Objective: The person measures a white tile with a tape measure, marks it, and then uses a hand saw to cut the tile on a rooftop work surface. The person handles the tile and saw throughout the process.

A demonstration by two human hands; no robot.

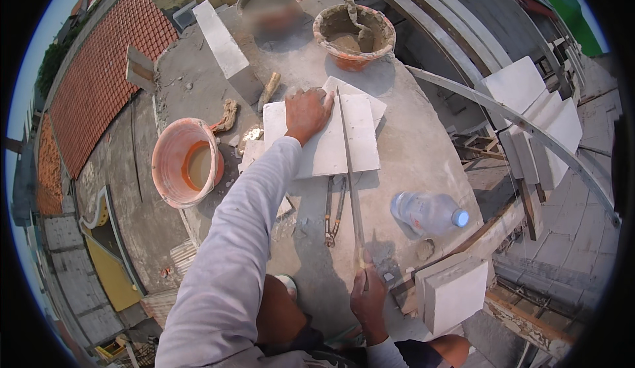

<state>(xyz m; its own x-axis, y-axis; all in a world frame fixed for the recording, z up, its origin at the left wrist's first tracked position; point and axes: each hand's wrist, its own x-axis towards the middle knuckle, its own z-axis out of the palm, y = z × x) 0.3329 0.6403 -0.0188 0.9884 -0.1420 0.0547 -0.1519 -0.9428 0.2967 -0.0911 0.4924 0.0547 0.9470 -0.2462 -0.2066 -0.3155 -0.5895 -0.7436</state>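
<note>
Pressing smooth square tile, hands.

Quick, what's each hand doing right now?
Left hand: open, pressed flat on the white tile.
Right hand: closed, gripping the long metal rod.

Beside the white square tile, an orange bucket holds murky brown water, and beyond the tile an orange pot holds grey mortar. The sleeve reaching to the tile is pale grey. Far left of the tile, a roof shows a red grid of tiles.
</note>
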